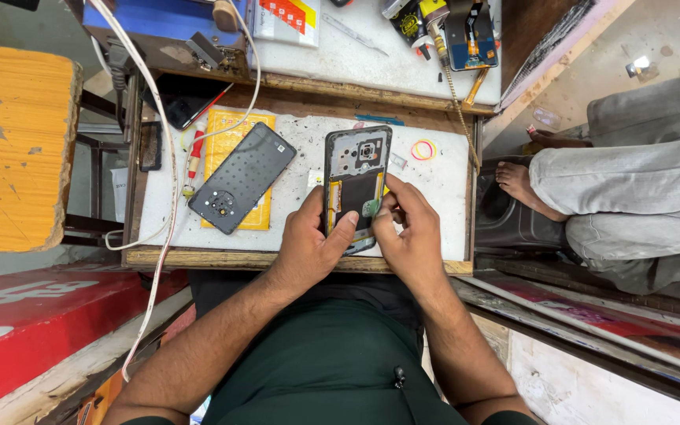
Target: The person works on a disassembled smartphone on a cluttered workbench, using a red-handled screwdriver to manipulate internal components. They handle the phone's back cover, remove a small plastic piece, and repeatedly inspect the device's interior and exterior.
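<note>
1. On a small white work tray (450,228) with a wooden rim, seen from above: one opened phone (357,185), back removed, standing lengthwise away from the body, inner parts and camera ring exposed.
2. Two hands at work on it. Left hand (308,240) clamped around the phone's lower left edge, thumb pressed on its face. Right hand (411,228) at the lower right edge, fingertips (381,212) pinched together on a small green part inside the frame.
3. One dark back cover (242,177) lying detached, well left of the phone, tilted, resting partly on one yellow card (257,220).
4. One red-handled screwdriver (193,161) along the tray's left side, beside two white cables (159,118) crossing the edge.
5. Two rubber bands (423,149), pink and yellow, looped together near the tray's far right corner.
6. Beyond the tray, a second white surface (371,63) holding one pair of tweezers (353,33), another phone part (471,35) and small tools; exact count unclear.
7. At right, another person's bare foot (519,185) and grey trouser legs.
</note>
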### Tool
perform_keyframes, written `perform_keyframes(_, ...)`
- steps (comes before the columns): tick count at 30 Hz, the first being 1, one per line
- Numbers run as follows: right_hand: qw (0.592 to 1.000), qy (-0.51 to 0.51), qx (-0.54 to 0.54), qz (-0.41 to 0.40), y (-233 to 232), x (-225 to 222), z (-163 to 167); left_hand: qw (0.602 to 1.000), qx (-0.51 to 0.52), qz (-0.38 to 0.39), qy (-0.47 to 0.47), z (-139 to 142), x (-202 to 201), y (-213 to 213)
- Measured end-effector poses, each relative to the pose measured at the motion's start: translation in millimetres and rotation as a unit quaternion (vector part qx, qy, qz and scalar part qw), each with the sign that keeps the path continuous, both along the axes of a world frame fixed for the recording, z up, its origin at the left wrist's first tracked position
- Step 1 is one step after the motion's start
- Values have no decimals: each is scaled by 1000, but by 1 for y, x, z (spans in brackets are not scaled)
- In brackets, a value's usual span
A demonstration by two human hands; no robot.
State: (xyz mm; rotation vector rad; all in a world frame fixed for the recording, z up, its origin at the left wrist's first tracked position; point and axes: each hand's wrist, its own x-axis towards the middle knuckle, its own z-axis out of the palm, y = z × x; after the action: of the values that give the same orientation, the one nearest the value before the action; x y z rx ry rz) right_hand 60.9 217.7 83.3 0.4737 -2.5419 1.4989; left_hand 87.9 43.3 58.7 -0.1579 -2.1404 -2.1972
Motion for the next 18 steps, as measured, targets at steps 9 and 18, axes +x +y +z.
perform_keyframes(9, 999, -43, -19, -19, -5, -3, -1, 1000, 0, 8, -14, 3, 0, -4)
perform_keyframes(18, 992, -102, -6, -79, -11, -1, 5, 1000, 15, 9, 15, 7, 2, -7)
